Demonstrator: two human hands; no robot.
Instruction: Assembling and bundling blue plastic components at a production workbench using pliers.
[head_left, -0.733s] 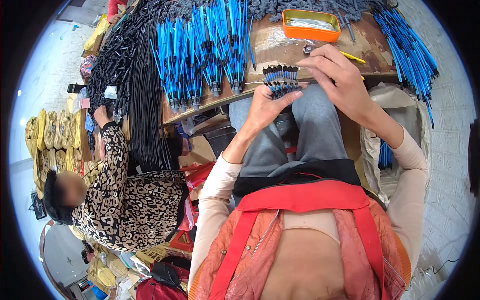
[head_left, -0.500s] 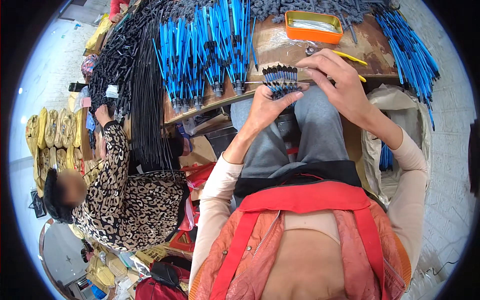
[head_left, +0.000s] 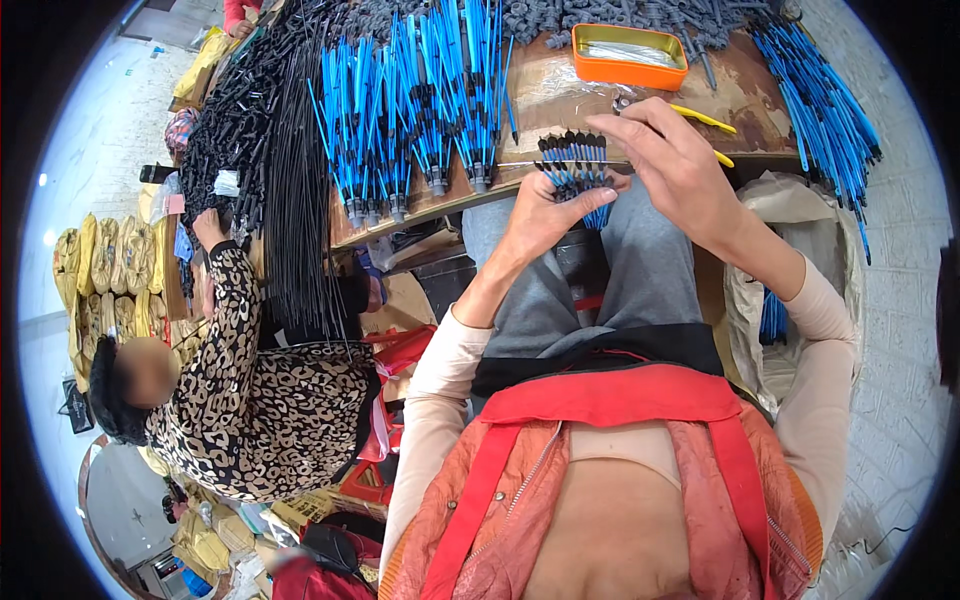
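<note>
A bunch of thin blue rods with black tips (head_left: 574, 148) is in my left hand (head_left: 548, 212), whose thumb lies across its near side. The rods fan out in a row, and a thin metal wire (head_left: 520, 163) runs crosswise through or along the row; I cannot tell which. My right hand (head_left: 675, 170) hovers just right of the black tips, fingers bent and apart, with nothing clearly seen in them. Behind my right fingers, yellow-handled pliers (head_left: 703, 118) lie on the wooden table (head_left: 545, 95).
Beyond the pliers stands an orange tin (head_left: 630, 70) of thin wires. Blue rod bundles (head_left: 410, 110) lie at the left, more blue rods (head_left: 815, 110) at the right. An open sack (head_left: 840, 235) is by my right arm. A co-worker's hand (head_left: 208, 228) reaches over black parts (head_left: 235, 130).
My left hand and its bunch have shifted slightly right. My right hand has stayed close to the tips, its fingers shifting a little.
</note>
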